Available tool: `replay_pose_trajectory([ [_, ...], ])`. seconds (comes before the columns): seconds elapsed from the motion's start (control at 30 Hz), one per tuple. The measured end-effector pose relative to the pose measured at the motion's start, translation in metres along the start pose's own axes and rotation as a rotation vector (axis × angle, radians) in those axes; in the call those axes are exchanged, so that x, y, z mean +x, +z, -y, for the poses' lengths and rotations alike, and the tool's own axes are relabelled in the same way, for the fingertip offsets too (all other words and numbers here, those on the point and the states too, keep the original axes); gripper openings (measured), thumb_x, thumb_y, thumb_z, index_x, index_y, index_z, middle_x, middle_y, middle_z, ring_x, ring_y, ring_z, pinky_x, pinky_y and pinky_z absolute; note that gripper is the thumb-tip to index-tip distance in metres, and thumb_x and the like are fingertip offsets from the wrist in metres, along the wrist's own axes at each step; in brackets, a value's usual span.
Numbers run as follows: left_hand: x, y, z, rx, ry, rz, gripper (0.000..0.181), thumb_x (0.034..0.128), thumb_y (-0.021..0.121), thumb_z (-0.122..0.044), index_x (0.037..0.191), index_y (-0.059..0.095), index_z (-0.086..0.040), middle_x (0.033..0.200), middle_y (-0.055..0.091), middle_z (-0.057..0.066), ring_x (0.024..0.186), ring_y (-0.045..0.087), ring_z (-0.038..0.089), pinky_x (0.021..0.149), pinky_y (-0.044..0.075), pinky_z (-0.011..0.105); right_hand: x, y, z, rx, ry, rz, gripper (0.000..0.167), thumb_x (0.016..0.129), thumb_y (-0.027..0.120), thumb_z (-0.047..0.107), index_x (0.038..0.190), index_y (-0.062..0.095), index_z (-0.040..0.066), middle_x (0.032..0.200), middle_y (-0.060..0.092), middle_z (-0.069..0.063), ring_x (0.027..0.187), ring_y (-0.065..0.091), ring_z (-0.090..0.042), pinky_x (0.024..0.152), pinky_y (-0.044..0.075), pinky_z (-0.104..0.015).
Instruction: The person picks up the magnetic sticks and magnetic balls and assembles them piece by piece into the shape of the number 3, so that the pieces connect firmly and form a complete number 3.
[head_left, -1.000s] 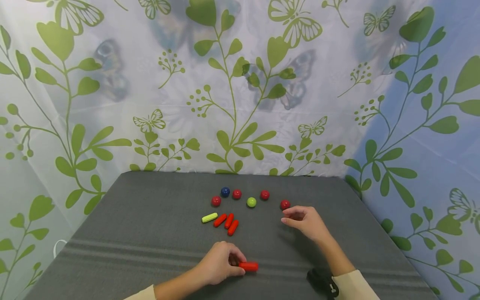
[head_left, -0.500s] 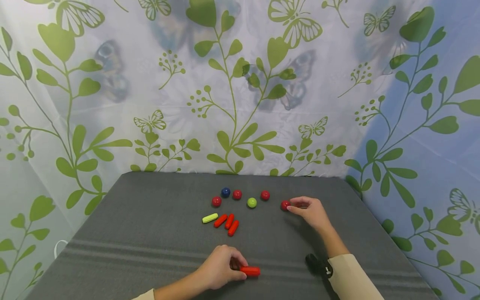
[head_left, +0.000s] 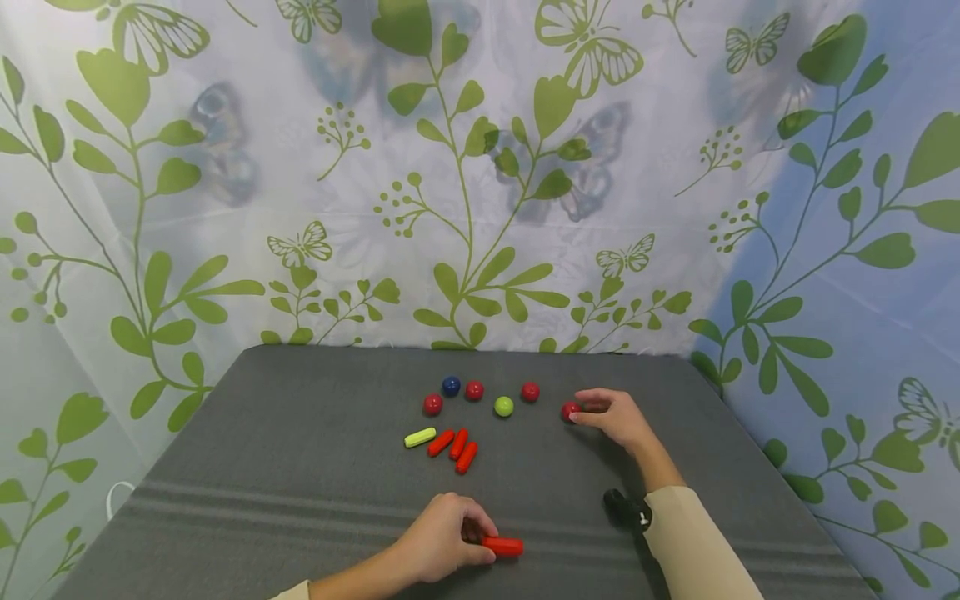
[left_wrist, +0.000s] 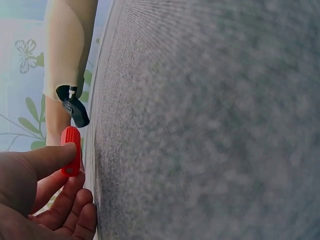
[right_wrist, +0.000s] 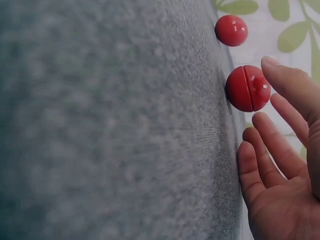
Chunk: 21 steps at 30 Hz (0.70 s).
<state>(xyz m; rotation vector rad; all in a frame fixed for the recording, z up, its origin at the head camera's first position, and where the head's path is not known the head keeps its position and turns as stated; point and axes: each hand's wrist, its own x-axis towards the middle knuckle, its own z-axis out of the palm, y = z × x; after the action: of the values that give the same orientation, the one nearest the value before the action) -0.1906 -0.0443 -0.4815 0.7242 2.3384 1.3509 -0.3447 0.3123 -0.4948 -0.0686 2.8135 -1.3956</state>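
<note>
My left hand (head_left: 448,537) pinches a red ribbed stick (head_left: 504,547) near the table's front; in the left wrist view the thumb of that hand (left_wrist: 45,185) lies across the stick (left_wrist: 71,150). At the right, my right hand (head_left: 618,421) is beside a red ball (head_left: 570,411), thumb and fingers spread around its right side. The right wrist view shows a groove around this ball (right_wrist: 247,88), with the hand (right_wrist: 285,165) relaxed and the thumb tip close to it; whether they touch I cannot tell.
Farther back on the grey table (head_left: 300,433) lie a blue ball (head_left: 451,386), a green ball (head_left: 503,407) and several red balls (head_left: 474,390). In front of them are a yellow-green stick (head_left: 420,437) and three red sticks (head_left: 458,444). A patterned curtain (head_left: 480,208) stands behind.
My right hand has moved from just in front of the red ball to its right side. The left hand, still pinching the red stick, has shifted slightly toward the front.
</note>
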Motion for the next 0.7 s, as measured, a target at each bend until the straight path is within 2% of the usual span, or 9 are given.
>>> replay_pose_trajectory([
  [0.3, 0.0041, -0.0014, 0.0022, 0.018, -0.008, -0.002, 0.014, 0.078, 0.087, -0.008, 0.088, 0.08, -0.015, 0.079, 0.068, -0.013, 0.07, 0.058, -0.001, 0.066, 0.048, 0.019, 0.0053, -0.0017, -0.0024, -0.011, -0.022, 0.028, 0.056, 0.083, 0.087, 0.033, 0.13, 0.07, 0.008, 0.12, 0.073, -0.014, 0.109, 0.067, -0.025, 0.091, 0.052, -0.04],
  [0.7, 0.0029, -0.002, 0.0023, -0.032, -0.014, -0.011, 0.014, 0.0773, 0.088, -0.006, 0.087, 0.081, -0.014, 0.081, 0.071, -0.011, 0.069, 0.059, 0.001, 0.065, 0.049, 0.019, 0.0065, -0.0007, 0.0008, -0.002, -0.011, 0.047, 0.051, 0.083, 0.087, 0.028, 0.127, 0.072, 0.008, 0.118, 0.074, -0.013, 0.104, 0.066, -0.02, 0.085, 0.051, -0.031],
])
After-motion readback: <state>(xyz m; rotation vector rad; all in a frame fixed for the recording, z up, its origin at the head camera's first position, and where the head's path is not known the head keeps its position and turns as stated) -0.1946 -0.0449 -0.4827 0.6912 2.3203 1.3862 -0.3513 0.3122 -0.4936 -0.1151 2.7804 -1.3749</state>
